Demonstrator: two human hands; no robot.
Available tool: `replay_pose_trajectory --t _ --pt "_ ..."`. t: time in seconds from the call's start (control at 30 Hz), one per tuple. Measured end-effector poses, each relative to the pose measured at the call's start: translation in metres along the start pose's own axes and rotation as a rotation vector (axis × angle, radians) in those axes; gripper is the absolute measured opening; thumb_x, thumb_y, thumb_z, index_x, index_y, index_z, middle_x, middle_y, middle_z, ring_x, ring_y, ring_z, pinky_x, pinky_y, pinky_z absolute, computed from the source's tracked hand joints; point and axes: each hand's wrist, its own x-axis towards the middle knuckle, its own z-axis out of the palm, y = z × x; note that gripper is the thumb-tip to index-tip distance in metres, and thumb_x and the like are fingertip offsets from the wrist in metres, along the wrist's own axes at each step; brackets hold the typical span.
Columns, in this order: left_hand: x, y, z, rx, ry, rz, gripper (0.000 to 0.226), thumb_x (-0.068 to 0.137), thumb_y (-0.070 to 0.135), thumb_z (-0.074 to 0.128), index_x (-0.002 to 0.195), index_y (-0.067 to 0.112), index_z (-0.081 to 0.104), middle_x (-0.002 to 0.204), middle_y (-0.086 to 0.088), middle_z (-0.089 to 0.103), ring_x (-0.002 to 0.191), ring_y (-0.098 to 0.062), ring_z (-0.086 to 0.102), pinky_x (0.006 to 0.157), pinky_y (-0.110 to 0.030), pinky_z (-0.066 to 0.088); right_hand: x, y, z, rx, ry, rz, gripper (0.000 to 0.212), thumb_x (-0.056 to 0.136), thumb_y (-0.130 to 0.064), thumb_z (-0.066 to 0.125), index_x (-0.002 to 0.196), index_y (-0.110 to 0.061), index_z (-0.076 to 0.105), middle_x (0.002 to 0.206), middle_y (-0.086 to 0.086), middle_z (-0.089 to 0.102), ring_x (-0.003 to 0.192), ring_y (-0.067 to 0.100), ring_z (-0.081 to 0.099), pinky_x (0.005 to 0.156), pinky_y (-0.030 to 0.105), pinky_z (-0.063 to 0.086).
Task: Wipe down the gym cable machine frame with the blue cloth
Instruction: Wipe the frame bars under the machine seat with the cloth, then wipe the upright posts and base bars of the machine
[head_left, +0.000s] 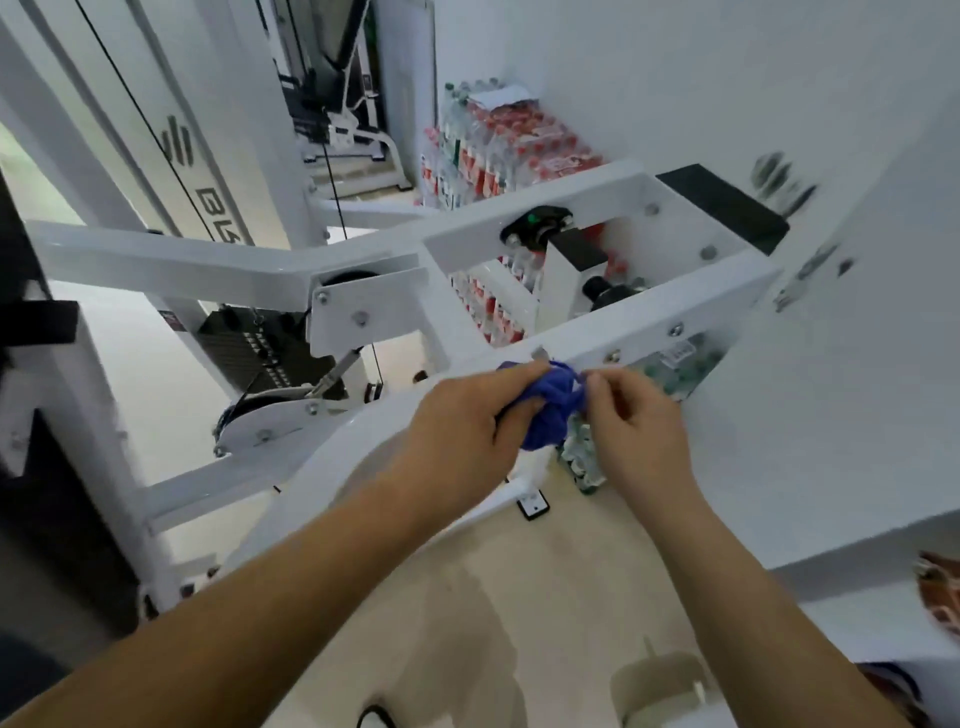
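My left hand (457, 431) and right hand (639, 421) are bare, and my two forearms (234, 597) are bare too, as far as they show.

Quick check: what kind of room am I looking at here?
Most likely a gym: a white cable machine frame, a black weight stack, and packs of bottled water stacked by the wall.

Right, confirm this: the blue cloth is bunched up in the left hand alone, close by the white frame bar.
Not alone. The head view shows the left hand gripping the bunched blue cloth and the right hand pinching its other side, close by the white frame bar.
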Motion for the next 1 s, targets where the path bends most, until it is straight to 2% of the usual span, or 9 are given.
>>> replay_pose_trajectory --t 0.1,0.2,0.4,0.5,0.63,0.7,0.77,0.87,1.0 --pt "-0.01 0.008 0.071 -0.043 -0.089 -0.11 0.03 0.102 0.02 0.055 0.124 0.036 0.067 0.103 0.013 0.075 0.09 -0.004 0.067 0.084 -0.025 0.053 0.002 0.043 -0.038 0.06 -0.097 0.109 0.032 0.104 -0.027 0.052 0.087 -0.004 0.066 0.084 0.017 0.068 0.084 0.033 0.065 0.076 0.046 0.054" --pt "-0.011 0.004 0.138 -0.137 -0.151 -0.258 0.032 0.102 0.018 0.052 0.119 0.038 0.071 0.103 0.018 0.075 0.096 0.001 0.068 0.087 -0.03 0.055 0.008 0.093 -0.068 0.044 -0.215 0.213 0.033 0.103 -0.032 0.054 0.088 -0.006 0.066 0.089 0.022 0.069 0.088 0.04 0.067 0.08 0.055 0.054" --pt "0.007 -0.026 0.228 -0.247 -0.13 -0.49 0.033 0.098 0.034 0.045 0.114 0.039 0.073 0.099 0.012 0.076 0.099 -0.007 0.07 0.093 -0.041 0.057 0.046 0.16 -0.104 -0.042 -0.251 0.223 0.034 0.102 -0.028 0.054 0.085 0.0 0.063 0.085 0.022 0.065 0.07 0.027 0.059 0.065 0.037 0.045" --pt "0.019 -0.058 0.259 -0.304 -0.047 -0.543 0.033 0.1 0.025 0.045 0.109 0.036 0.074 0.091 0.004 0.076 0.093 -0.017 0.073 0.09 -0.047 0.057 0.062 0.197 -0.094 -0.057 -0.245 0.257 0.029 0.101 -0.03 0.054 0.078 -0.015 0.063 0.073 0.007 0.064 0.071 0.021 0.061 0.064 0.031 0.043" --pt "0.032 -0.13 0.31 -0.392 0.023 -0.595 0.035 0.099 0.017 0.044 0.108 0.026 0.076 0.1 -0.002 0.077 0.095 -0.028 0.073 0.09 -0.054 0.058 0.083 0.268 -0.043 -0.008 -0.249 0.227 0.014 0.102 -0.027 0.053 0.107 -0.029 0.066 0.09 -0.009 0.07 0.082 0.004 0.065 0.073 0.02 0.048" --pt "0.035 -0.169 0.337 -0.391 0.072 -0.608 0.035 0.101 0.01 0.045 0.107 0.024 0.077 0.103 0.0 0.077 0.096 -0.024 0.073 0.09 -0.042 0.059 0.091 0.31 -0.008 0.024 -0.237 0.206 0.018 0.104 -0.028 0.052 0.118 -0.028 0.063 0.092 -0.01 0.07 0.08 -0.001 0.064 0.066 0.009 0.045" --pt "0.035 -0.213 0.36 -0.384 0.127 -0.615 0.033 0.103 0.011 0.046 0.105 0.022 0.076 0.102 0.0 0.077 0.094 -0.02 0.073 0.08 -0.025 0.055 0.101 0.351 0.025 0.055 -0.217 0.187 0.024 0.105 -0.031 0.05 0.126 -0.027 0.061 0.095 -0.011 0.069 0.082 -0.001 0.064 0.068 0.009 0.047" --pt "0.041 -0.285 0.389 -0.369 0.178 -0.567 0.028 0.103 0.023 0.045 0.101 0.021 0.073 0.094 -0.008 0.075 0.08 -0.024 0.069 0.073 -0.031 0.051 0.125 0.403 0.069 0.075 -0.173 0.089 0.031 0.105 -0.037 0.049 0.133 -0.029 0.059 0.101 -0.014 0.067 0.092 0.004 0.063 0.086 0.024 0.053" --pt "0.058 -0.344 0.415 -0.336 0.267 -0.469 0.027 0.105 0.026 0.042 0.102 0.024 0.07 0.085 -0.003 0.073 0.071 -0.023 0.061 0.077 -0.032 0.052 0.162 0.44 0.116 0.124 -0.133 -0.097 0.03 0.104 -0.041 0.052 0.132 -0.032 0.059 0.11 -0.017 0.067 0.101 0.0 0.065 0.084 0.021 0.054"
